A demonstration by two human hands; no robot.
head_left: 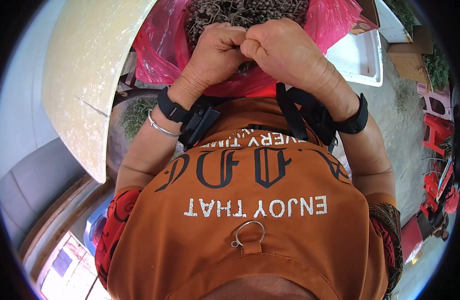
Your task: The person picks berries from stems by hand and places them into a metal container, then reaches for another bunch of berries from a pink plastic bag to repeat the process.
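Observation:
My left hand (pixel 215 52) and my right hand (pixel 285 50) meet knuckle to knuckle at the top middle, both closed with the fingers curled in. Whatever they pinch is hidden behind the fingers; a little dark plant matter shows just below them. Right behind my hands lies a heap of dried grey-brown plant heads on thin stems (pixel 215 12). A crinkled pink plastic bag (pixel 162 42) surrounds the heap and spreads out on both sides, its near edge reaching my lap.
A pale yellow board (pixel 90 75) rises close by on the left. Green stems (pixel 138 117) lie on the floor beside it. To the right are a white foam box (pixel 357 62), a cardboard box (pixel 409 62), a pink stool (pixel 435 97) and a red stool (pixel 435 132).

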